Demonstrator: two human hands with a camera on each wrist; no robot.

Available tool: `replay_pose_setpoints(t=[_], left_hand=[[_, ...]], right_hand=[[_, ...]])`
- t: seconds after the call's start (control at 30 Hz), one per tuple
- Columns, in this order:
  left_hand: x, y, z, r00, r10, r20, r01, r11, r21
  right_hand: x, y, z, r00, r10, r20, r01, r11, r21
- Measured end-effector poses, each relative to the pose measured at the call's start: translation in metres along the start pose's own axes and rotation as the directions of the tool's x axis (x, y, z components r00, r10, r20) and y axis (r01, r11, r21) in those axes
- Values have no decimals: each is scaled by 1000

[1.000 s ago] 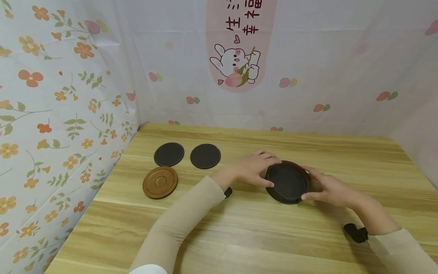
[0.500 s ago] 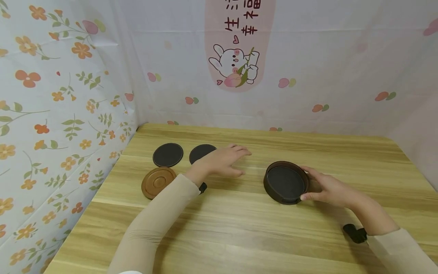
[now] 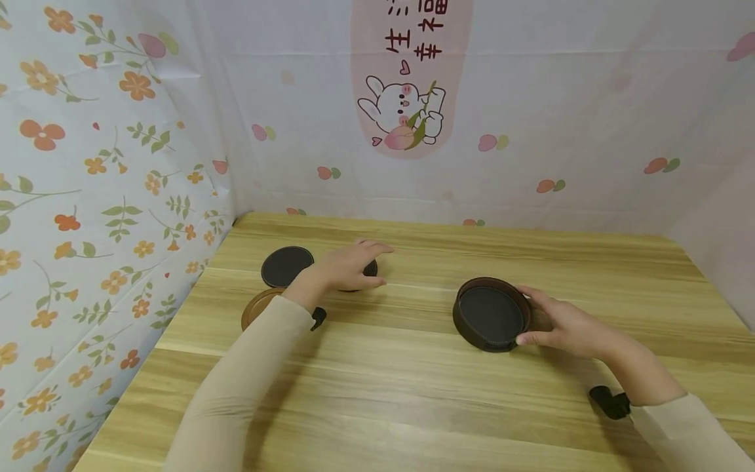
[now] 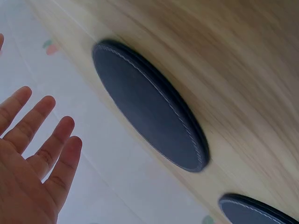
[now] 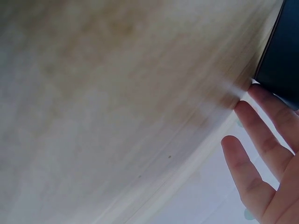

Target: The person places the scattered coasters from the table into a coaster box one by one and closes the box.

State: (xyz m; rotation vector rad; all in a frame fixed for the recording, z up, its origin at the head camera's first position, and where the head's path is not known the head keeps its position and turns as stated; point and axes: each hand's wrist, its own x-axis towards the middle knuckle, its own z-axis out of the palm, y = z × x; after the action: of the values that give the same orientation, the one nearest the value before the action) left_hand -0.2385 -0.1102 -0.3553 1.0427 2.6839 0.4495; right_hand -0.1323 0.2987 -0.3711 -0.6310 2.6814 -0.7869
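Note:
A round black coaster holder point(image 3: 465, 334) stands on the table at the right, a black disc filling its floor. My right hand point(image 3: 566, 324) holds its right side, thumb at the front and forefinger behind; in the right wrist view other fingers point(image 5: 247, 172) stretch beside the dark wall. Over a black coaster point(image 3: 371, 269) at the left, partly hiding it, hovers my left hand point(image 3: 345, 265) with fingers spread and nothing in it. The left wrist view shows that stitched coaster point(image 4: 145, 107) apart from the fingers. Another black coaster point(image 3: 286, 265) lies farther left.
Below the black coasters lies a brown wooden disc point(image 3: 257, 309) with ringed grooves, partly behind the left sleeve point(image 3: 248, 367). The wood-grain table point(image 3: 413, 393) ends at a printed cloth point(image 3: 283, 164) behind, and a floral cloth point(image 3: 94, 229) borders the left side.
My left hand has let go of the coaster holder and moved left, to above the right-hand black coaster. My right hand has stayed at the holder.

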Motion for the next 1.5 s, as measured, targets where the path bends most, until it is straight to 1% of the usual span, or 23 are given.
replay_pose_setpoints(t=[0.2, 0.4, 0.67, 0.8, 0.93, 1.03, 1.2, 1.27, 1.5], left_hand=[[-4, -15, -4, 999, -46, 2, 46, 997, -67], [-7, -28, -3, 998, -62, 10, 63, 993, -103], [-8, -36, -5, 994, -107, 29, 111, 983, -149], [-9, -38, -6, 990, -130, 51, 136, 980, -144], [-8, -39, -5, 985, -154, 75, 161, 981, -109], [-7, -40, -3, 984, -157, 83, 164, 983, -82], [-6, -44, 1, 986, -145, 80, 149, 988, -42], [-6, -46, 2, 985, -150, 84, 153, 988, -31], [-7, -47, 2, 974, -201, 105, 205, 978, -33]], right_hand=[[0, 1, 0, 1000, -15, -8, 15, 1000, -5], [0, 2, 1, 1000, -12, -8, 12, 1000, 2], [0, 1, -1, 1000, -12, -6, 12, 1000, -9], [0, 0, -1, 1000, -8, -8, 8, 1000, 1], [0, 1, 0, 1000, -13, -9, 13, 1000, -5], [0, 1, 0, 1000, -23, -10, 23, 1000, -11], [0, 3, 1, 1000, -18, -13, 18, 1000, -3], [-1, 2, 2, 1000, -9, -12, 9, 1000, 0], [-1, 2, 1, 1000, -21, -11, 21, 1000, -6]])
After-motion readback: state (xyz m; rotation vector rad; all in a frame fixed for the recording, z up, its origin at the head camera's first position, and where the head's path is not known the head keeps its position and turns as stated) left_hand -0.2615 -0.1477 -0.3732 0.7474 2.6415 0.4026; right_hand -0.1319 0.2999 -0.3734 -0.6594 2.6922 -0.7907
